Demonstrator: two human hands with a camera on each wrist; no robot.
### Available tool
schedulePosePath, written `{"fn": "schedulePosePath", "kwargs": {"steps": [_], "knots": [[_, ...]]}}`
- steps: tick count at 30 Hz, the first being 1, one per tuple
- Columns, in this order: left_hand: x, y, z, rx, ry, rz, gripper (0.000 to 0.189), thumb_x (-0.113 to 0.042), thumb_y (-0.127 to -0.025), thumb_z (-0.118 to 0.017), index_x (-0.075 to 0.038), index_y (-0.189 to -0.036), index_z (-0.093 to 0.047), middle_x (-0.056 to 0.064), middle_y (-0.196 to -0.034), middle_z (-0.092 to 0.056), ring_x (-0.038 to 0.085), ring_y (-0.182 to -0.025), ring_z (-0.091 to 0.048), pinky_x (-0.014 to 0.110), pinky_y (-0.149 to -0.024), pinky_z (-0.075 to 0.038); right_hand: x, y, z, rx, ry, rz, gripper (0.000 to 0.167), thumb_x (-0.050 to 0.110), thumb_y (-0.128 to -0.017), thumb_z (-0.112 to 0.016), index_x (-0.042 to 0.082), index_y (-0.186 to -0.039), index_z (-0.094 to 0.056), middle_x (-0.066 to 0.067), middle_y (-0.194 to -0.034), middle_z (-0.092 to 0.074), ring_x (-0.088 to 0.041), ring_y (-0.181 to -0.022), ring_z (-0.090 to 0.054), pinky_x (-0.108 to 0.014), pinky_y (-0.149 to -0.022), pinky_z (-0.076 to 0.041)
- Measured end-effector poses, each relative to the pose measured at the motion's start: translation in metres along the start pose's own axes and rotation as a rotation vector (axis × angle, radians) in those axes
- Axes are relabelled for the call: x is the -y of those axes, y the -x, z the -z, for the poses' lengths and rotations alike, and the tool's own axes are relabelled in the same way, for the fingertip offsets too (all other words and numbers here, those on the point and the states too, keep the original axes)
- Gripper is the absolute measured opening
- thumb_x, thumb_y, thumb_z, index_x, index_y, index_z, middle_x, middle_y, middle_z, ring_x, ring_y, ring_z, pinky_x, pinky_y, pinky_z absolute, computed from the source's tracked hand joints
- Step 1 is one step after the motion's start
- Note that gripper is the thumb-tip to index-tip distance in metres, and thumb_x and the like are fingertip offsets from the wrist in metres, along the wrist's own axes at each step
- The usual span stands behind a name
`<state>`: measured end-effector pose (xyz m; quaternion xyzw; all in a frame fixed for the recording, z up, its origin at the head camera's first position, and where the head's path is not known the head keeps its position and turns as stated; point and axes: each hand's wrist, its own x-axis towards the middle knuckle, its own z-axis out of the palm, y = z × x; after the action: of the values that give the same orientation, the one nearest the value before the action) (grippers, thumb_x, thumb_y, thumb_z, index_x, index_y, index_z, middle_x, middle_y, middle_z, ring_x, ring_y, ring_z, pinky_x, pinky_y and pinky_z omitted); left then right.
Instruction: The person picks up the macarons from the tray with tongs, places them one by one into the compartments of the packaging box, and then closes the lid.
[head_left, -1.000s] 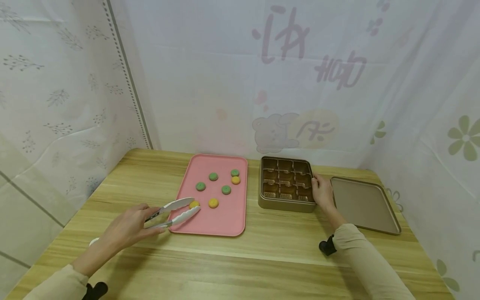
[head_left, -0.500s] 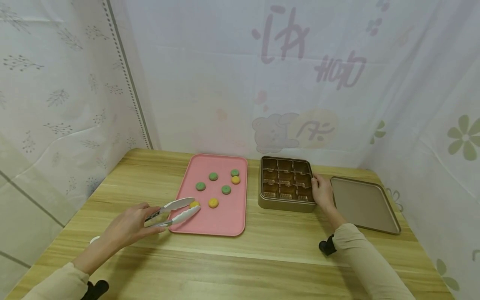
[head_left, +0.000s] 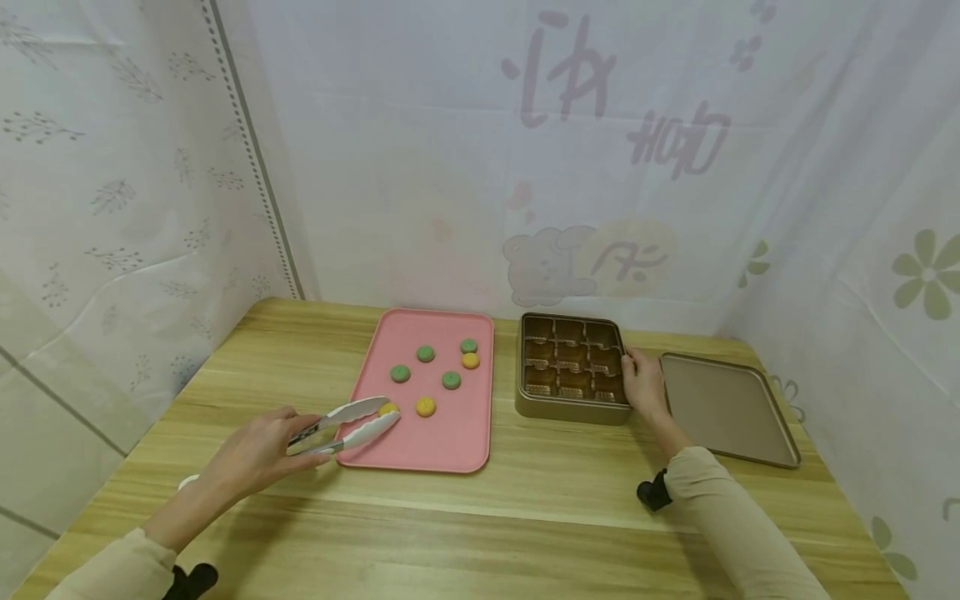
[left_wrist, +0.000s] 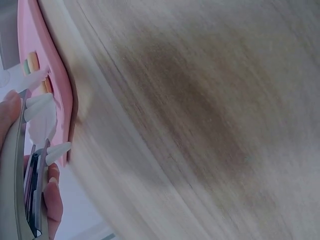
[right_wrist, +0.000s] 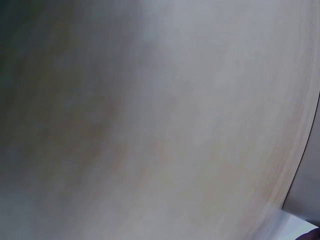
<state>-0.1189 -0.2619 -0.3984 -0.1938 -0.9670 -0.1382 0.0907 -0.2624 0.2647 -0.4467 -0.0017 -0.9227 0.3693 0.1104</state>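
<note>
My left hand (head_left: 251, 454) holds a pair of tongs (head_left: 369, 431) with white scalloped tips, reaching over the near left corner of the pink tray (head_left: 446, 446). The tips stand apart on either side of a small round yellow cookie (head_left: 387, 409), partly hidden by the upper tip. In the left wrist view, thumb and fingers lie on opposite arms of the tongs (left_wrist: 12, 185). My right hand (head_left: 643, 385) grips the right side of a bronze square tin (head_left: 573, 410), thumb at its rim. A brown insert (head_left: 573, 357) with several bare compartments fills the tin.
On the tray lie several green cookies (head_left: 452, 380) and two more yellow cookies (head_left: 425, 407). A flat bronze lid (head_left: 727, 408) rests on the wooden table (head_left: 465, 533), right of the tin. A printed white curtain (head_left: 405, 167) closes off the back.
</note>
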Motion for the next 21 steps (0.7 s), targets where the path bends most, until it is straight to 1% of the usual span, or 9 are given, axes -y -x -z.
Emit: {"fn": "schedulePosePath", "kwargs": {"steps": [6,7,9,13,14,16,21], "knots": [[-0.003,-0.002,0.001,-0.005,0.039,0.039,0.055,-0.041,-0.076,-0.076,0.001,-0.111,-0.068,0.002,-0.082,-0.061,0.004,-0.06,-0.04,0.02,-0.049,-0.032,0.0,0.0,0.0,-0.002,-0.007,0.012,0.039,0.01,-0.102,-0.036,-0.009,-0.135,-0.043,-0.031,-0.13,-0.047,-0.046,-0.121,-0.04,-0.057,-0.103,-0.028],[-0.004,-0.003,0.001,-0.006,0.05,0.05,0.055,-0.041,-0.076,-0.075,0.001,-0.112,-0.067,0.003,-0.083,-0.061,0.005,-0.06,-0.04,0.02,-0.049,-0.032,-0.004,-0.001,-0.002,-0.015,-0.008,0.032,0.042,0.018,-0.103,-0.035,-0.009,-0.134,-0.043,-0.031,-0.129,-0.048,-0.046,-0.12,-0.041,-0.058,-0.102,-0.028],[-0.007,-0.007,0.002,-0.01,0.081,0.067,0.056,-0.041,-0.077,-0.075,0.001,-0.113,-0.066,0.004,-0.084,-0.061,0.005,-0.059,-0.04,0.021,-0.048,-0.032,-0.004,-0.001,-0.001,-0.01,-0.009,0.025,0.042,0.018,-0.103,-0.034,-0.009,-0.134,-0.043,-0.031,-0.13,-0.047,-0.045,-0.121,-0.04,-0.057,-0.102,-0.028],[-0.016,-0.02,0.003,-0.017,0.13,0.069,0.056,-0.039,-0.078,-0.074,0.001,-0.115,-0.065,0.007,-0.087,-0.063,0.008,-0.062,-0.044,0.021,-0.049,-0.034,-0.004,-0.001,-0.001,-0.014,-0.004,0.023,0.042,0.018,-0.103,-0.035,-0.009,-0.134,-0.043,-0.031,-0.13,-0.047,-0.045,-0.122,-0.04,-0.057,-0.103,-0.029],[-0.019,-0.024,0.003,-0.019,0.142,0.063,0.056,-0.039,-0.078,-0.074,0.001,-0.116,-0.065,0.008,-0.088,-0.063,0.008,-0.063,-0.045,0.021,-0.05,-0.035,0.001,0.0,0.001,0.0,-0.003,0.002,0.039,0.01,-0.102,-0.036,-0.009,-0.135,-0.042,-0.031,-0.131,-0.046,-0.045,-0.123,-0.039,-0.056,-0.104,-0.028],[-0.026,-0.032,0.002,-0.02,0.169,0.048,0.056,-0.038,-0.079,-0.074,0.002,-0.116,-0.065,0.008,-0.089,-0.064,0.009,-0.064,-0.045,0.021,-0.051,-0.035,0.001,0.001,0.001,-0.007,0.002,0.007,0.039,0.01,-0.102,-0.037,-0.009,-0.135,-0.043,-0.031,-0.13,-0.047,-0.046,-0.123,-0.039,-0.057,-0.103,-0.028],[-0.044,-0.056,-0.004,0.022,0.28,0.027,0.056,-0.036,-0.08,-0.074,0.002,-0.119,-0.063,0.007,-0.088,-0.061,0.01,-0.061,-0.041,0.021,-0.05,-0.033,0.002,0.002,0.0,-0.013,0.009,0.012,0.038,0.01,-0.101,-0.038,-0.009,-0.134,-0.044,-0.031,-0.13,-0.048,-0.047,-0.121,-0.04,-0.058,-0.102,-0.029]]}}
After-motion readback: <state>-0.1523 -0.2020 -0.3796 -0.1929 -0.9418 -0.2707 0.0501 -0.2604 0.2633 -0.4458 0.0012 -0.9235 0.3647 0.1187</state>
